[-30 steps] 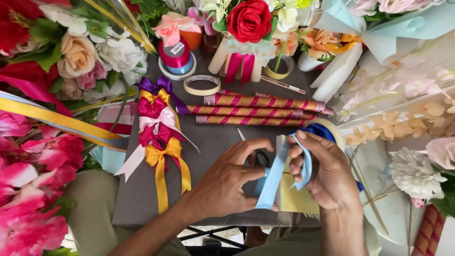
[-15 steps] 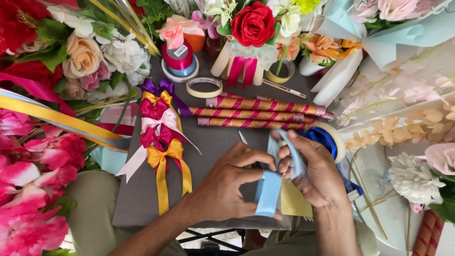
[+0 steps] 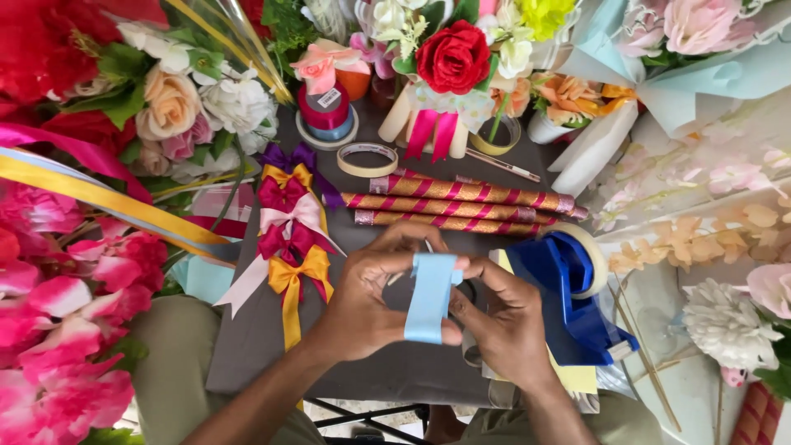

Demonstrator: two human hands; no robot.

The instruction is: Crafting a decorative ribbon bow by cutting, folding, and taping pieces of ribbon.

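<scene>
You're at a dark grey bench (image 3: 395, 371) ringed w/ artificial bouquets: pink blooms (image 3: 49, 330) on your left, a red rose bunch (image 3: 451, 56) at the far edge, pale blossoms (image 3: 725, 189) on your right. On the bench, biggest first: a blue tape dispenser (image 3: 568, 297) just right of your hands, three red-and-gold wrapped sticks (image 3: 461, 206) lying side by side beyond them, a column of finished bows (image 3: 288, 239) (purple, yellow, red, pink, orange) to the left, then ribbon spools (image 3: 325, 111) and a tape ring (image 3: 367, 159) further back. Your left hand (image 3: 362, 305) has its grip pinched on the light blue ribbon (image 3: 430, 298), thumb at the lower end near the fold; your right hand (image 3: 507, 317) also grips it, fingertips closed on its right edge & underside. The ribbon sits upright between both hands, above the bench, folded into what looks like a flat loop. Progress, as a judgement: several bows look done and set aside; this blue one seems early on, looped but w/ no visible knot, centre wrap or tails shaped yet. Scissors or similar under your right hand: can't tell.
</scene>
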